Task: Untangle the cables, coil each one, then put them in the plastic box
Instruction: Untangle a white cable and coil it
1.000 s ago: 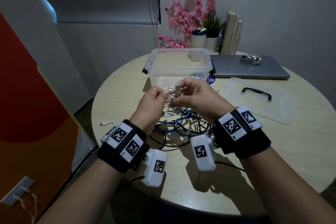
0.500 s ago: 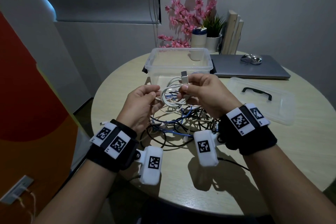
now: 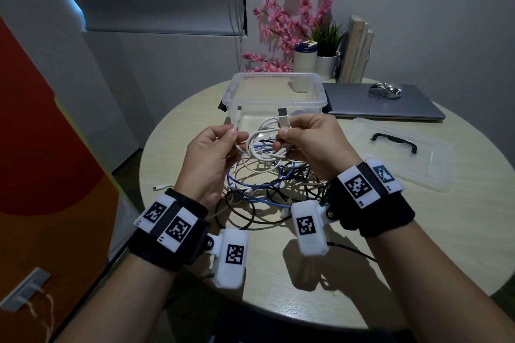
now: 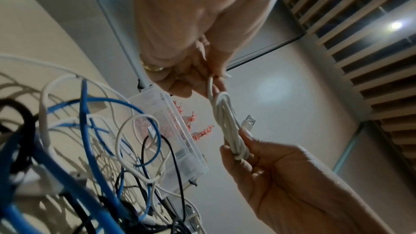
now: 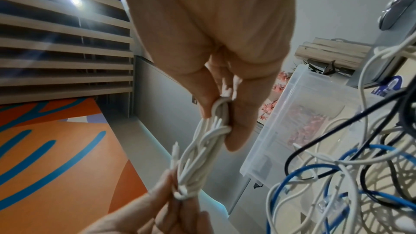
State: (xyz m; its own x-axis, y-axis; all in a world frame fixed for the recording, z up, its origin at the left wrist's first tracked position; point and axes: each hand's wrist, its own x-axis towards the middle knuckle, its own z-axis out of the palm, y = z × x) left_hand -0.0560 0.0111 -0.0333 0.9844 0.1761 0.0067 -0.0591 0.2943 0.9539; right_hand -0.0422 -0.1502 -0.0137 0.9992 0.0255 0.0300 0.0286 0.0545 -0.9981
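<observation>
A white USB cable (image 3: 263, 147) hangs in loose loops between my two hands above the table. My left hand (image 3: 234, 133) pinches one end, and its small plug (image 3: 238, 116) points up. My right hand (image 3: 281, 138) grips the bundled loops, with the USB-A plug (image 3: 283, 117) sticking up from its fingers. In the wrist views the same coil (image 4: 227, 127) (image 5: 198, 157) stretches taut from hand to hand. A tangle of blue, black and white cables (image 3: 267, 189) lies under the hands. The clear plastic box (image 3: 320, 92) stands open just beyond them.
The box lid (image 3: 434, 164) with a black handle lies to the right on the round table (image 3: 418, 231). Behind it are a closed laptop (image 3: 412, 111) with a mouse (image 3: 386, 90), a cup, a plant pot and pink flowers. A loose white plug (image 3: 161, 187) lies near the left edge.
My hands have drawn apart. The white cable, bunched between them before, now spreads into open loops, and my left hand has pulled the small-plug end out to the left.
</observation>
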